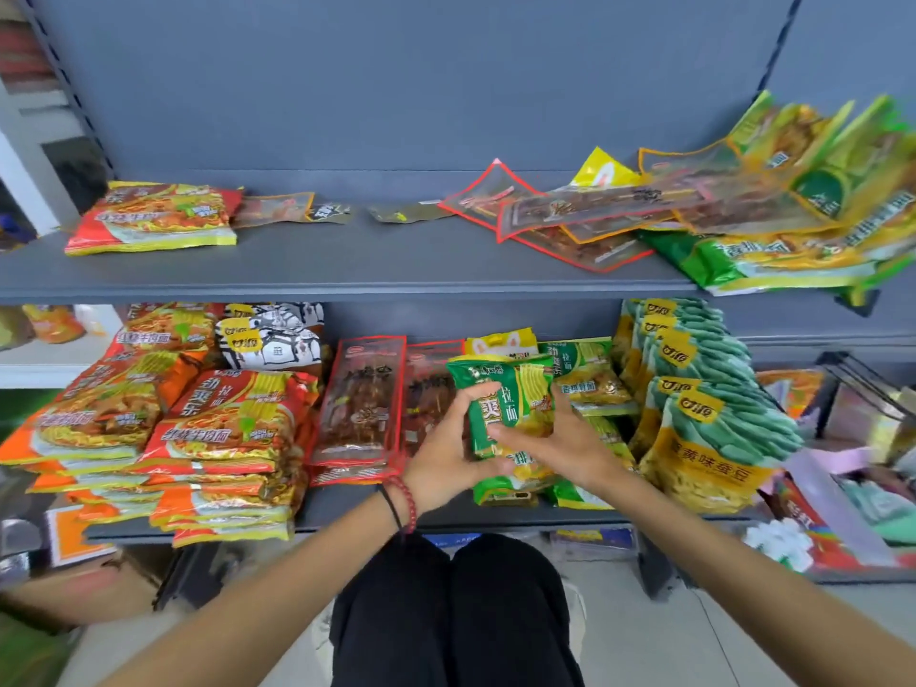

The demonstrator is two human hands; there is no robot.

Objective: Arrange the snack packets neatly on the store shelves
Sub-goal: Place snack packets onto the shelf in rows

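Observation:
A green noodle packet (510,394) stands tilted over the middle of the lower shelf (357,513). My left hand (446,448) grips its left edge and my right hand (550,438) grips its lower right side. More green packets (585,374) lie under and behind it. Red noodle packets (223,423) are stacked at the left, and red-edged meat snack packets (362,404) stand beside my left hand. Teal and yellow bean bags (704,404) fill the right. On the upper shelf (347,270) lie one red noodle stack (153,220) and a jumbled pile of packets (718,215).
White bags (272,339) sit at the back of the lower shelf. A rack with colourful goods (842,508) stands at the right. My knees in black trousers (456,612) are below the shelf. Another shelf unit (29,141) stands at the far left.

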